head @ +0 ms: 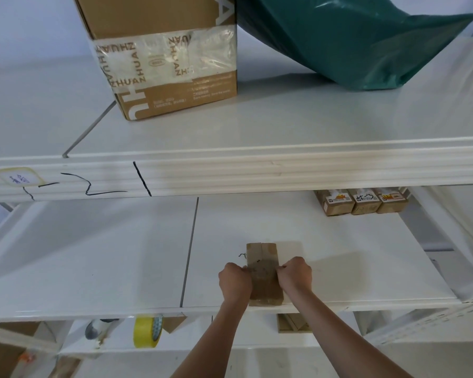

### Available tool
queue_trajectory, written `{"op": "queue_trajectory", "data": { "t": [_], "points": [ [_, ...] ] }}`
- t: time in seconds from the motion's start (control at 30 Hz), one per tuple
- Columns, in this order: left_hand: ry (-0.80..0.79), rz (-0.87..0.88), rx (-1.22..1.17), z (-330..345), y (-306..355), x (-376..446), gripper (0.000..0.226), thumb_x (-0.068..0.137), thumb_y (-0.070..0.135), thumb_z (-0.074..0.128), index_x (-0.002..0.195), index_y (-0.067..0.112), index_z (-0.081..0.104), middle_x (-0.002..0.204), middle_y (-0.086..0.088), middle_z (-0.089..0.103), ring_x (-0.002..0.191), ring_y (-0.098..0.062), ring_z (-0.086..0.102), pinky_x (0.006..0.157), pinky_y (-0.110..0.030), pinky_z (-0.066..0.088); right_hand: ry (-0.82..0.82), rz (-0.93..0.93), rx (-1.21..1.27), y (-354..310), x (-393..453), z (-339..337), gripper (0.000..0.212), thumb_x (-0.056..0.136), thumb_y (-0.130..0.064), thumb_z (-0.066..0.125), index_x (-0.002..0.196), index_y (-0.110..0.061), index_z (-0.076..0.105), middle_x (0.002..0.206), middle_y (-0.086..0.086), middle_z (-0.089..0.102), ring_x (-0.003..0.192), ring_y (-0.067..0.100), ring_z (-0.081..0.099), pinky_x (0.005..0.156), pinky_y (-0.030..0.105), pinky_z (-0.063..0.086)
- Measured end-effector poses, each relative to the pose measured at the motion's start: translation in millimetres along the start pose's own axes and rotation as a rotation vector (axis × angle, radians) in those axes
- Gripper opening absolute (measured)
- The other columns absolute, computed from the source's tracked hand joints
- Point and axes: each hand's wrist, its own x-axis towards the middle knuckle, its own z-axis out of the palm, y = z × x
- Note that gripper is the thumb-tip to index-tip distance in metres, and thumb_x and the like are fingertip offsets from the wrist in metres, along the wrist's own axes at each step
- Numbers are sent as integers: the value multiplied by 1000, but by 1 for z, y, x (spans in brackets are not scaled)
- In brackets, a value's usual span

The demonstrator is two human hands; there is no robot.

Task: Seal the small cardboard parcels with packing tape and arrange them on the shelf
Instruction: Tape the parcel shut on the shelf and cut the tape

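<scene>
Left hand [234, 282]: fingers curled tight, knuckles up, pressed against the left side of the parcel [263, 274]; it seems to pinch something thin at the parcel's top edge, too small to make out.
Right hand [295, 274]: likewise curled, set against the parcel's right side, fingertips meeting the top surface.
Parcel: small brown cardboard box lying lengthwise between the two hands, near end at the front edge of the middle shelf [120, 255]; a seam runs down its far half; glossy tape shows at its near end.
Scribble [242, 255]: a short dark squiggle on the shelf just beside the parcel's far left corner; not readable.
Lower shelf: a yellow tape roll [147, 332] stands on edge below and left of the hands; flat cardboard pieces [292, 323] lie under the parcel's spot.
Sealed parcels [362, 201]: three small brown boxes in a row, touching, at the far right of the middle shelf; each bears a label with printing too small to read.
Beam [257, 173]: black marker lines and a small handwritten sticker [18, 178], illegible.
Big box [161, 55]: on the top shelf, taped over; "ZHUAN" repeats on it, upside down.
Green bag [352, 42]: right of the big box, touching it.
</scene>
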Motion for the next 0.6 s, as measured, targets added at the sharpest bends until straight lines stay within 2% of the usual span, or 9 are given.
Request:
{"op": "queue_trajectory", "data": {
  "t": [0.17,0.27,0.37,0.43,0.5,0.6],
  "points": [
    [-109,72,195,2,14,-15,16,103,10,46,88,8,51,90,-8,61,76,-17,55,66,-22,44,-38,8,-80,-3,-4,6,7,97,-5,59,96,-4,66,85,9,68,75,23,64,68,31,55],
    [-152,65,181,3,18,-18,22,105,14,41,86,7,50,95,-10,65,80,-19,55,69,-24,45,-69,19,-121,-5,-6,8,10,97,-7,56,101,-6,65,90,6,67,83,23,64,73,32,55],
    [-194,13,69,2,21,-17,32,105,21,37,78,8,50,80,-4,57,82,-22,56,73,-29,46,-91,29,-167,-11,-11,9,8,99,-13,52,100,-11,60,88,2,57,84,23,56,73,33,46],
    [-238,1,61,2,18,-18,28,105,24,36,91,8,55,88,-5,59,87,-24,58,77,-32,48,-100,41,-151,-10,-12,11,7,99,-15,53,94,-12,57,87,2,57,83,23,56,71,33,46],
    [-236,-22,43,-1,12,-17,28,105,25,37,104,7,58,98,-7,63,91,-23,61,80,-32,51,-101,49,-73,-5,-7,8,10,95,-18,61,91,-8,61,85,4,64,79,22,62,67,32,54],
    [-241,-105,-183,-7,3,-7,27,104,31,44,100,9,59,96,-7,64,86,-21,63,83,-38,58,-127,72,122,0,-4,-11,16,86,-18,76,79,-5,70,80,9,71,70,21,65,53,23,47]
  ]
}}
